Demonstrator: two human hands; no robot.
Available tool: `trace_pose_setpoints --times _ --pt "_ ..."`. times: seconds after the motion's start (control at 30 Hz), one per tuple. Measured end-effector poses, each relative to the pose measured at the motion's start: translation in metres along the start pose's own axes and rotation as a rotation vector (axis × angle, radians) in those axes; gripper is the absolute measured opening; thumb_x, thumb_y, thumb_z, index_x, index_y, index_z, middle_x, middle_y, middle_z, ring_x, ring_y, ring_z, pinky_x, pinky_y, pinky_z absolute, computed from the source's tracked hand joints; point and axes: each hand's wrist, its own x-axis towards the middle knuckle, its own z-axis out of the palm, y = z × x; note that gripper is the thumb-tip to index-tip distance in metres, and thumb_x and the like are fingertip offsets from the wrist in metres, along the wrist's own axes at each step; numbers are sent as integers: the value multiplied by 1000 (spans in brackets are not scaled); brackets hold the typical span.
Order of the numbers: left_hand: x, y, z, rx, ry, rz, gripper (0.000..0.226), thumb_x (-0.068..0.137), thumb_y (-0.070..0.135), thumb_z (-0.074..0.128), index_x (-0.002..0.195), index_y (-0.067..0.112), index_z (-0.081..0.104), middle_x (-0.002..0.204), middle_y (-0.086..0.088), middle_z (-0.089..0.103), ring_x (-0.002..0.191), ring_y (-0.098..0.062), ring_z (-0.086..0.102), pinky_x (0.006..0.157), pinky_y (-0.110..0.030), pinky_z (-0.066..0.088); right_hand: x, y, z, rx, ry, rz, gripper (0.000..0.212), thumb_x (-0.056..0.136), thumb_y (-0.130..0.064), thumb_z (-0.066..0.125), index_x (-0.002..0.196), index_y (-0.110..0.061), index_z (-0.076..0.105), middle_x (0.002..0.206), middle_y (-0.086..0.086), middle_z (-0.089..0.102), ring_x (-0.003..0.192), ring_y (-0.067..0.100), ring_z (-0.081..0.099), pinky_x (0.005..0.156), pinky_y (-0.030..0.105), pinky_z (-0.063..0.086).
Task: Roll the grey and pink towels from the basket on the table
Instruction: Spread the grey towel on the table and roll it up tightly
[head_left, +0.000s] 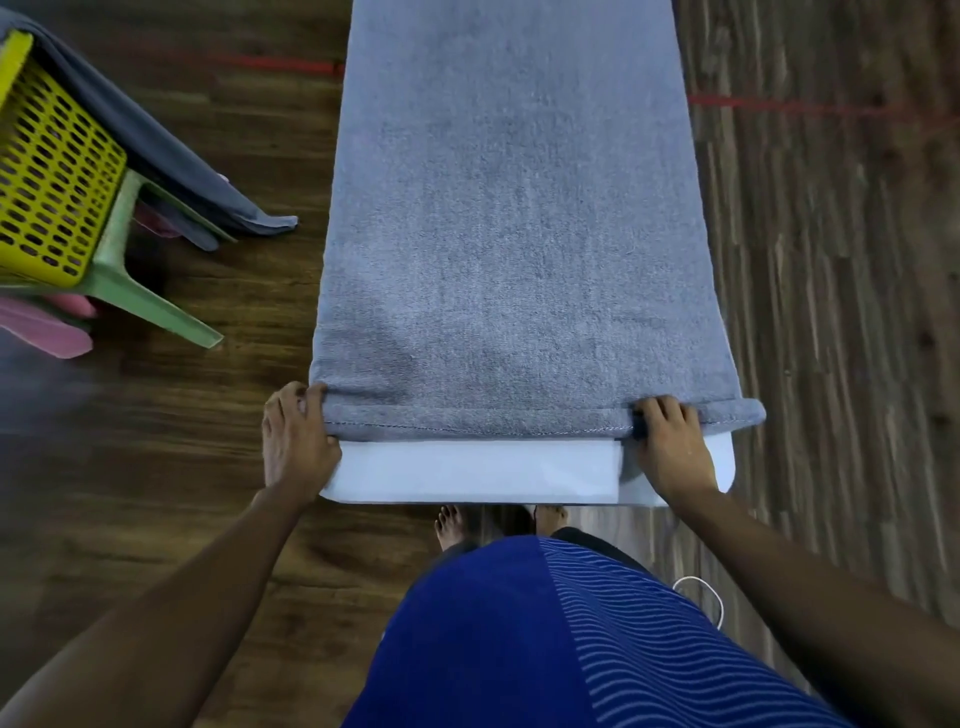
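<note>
Towel rolling looks barely started. The grey towel (519, 234) lies flat, lengthwise down the narrow white table (467, 473) in the middle of the frame, with only its near hem turned over into 1 thin fold at lower centre. The left hand (298, 431) has its fingers curled over the fold's left end, pinching it against the thumb. The right hand (672, 447) grips the fold with bent fingers held close together, but it sits inward of the right end, so a stub of fold pokes out past it and past the table corner.

That's probably the trouble spot. With the 2 hands placed unevenly, the unheld right end could lag and the roll would come out cone-shaped or telescoped. A loose 1st turn would also leave a floppy core. The towel covers nearly the whole tabletop, so a crooked push might drag 1 side off the edge.

At upper left, the yellow basket (52, 171) has a pink towel (47, 327) hanging low under it, and that one might slip to the floor.
</note>
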Motion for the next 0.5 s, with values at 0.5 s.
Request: trace_pose_setpoints --times 0.5 --pt "-7 -7 2 -145 -14 147 21 85 14 44 92 8 63 87 -10 65 82 -28 57 79 -46 50 2 21 -19 99 -76 -34 28 91 -13 54 117 -14 63 116 7 66 107 33 57 90 47 40"
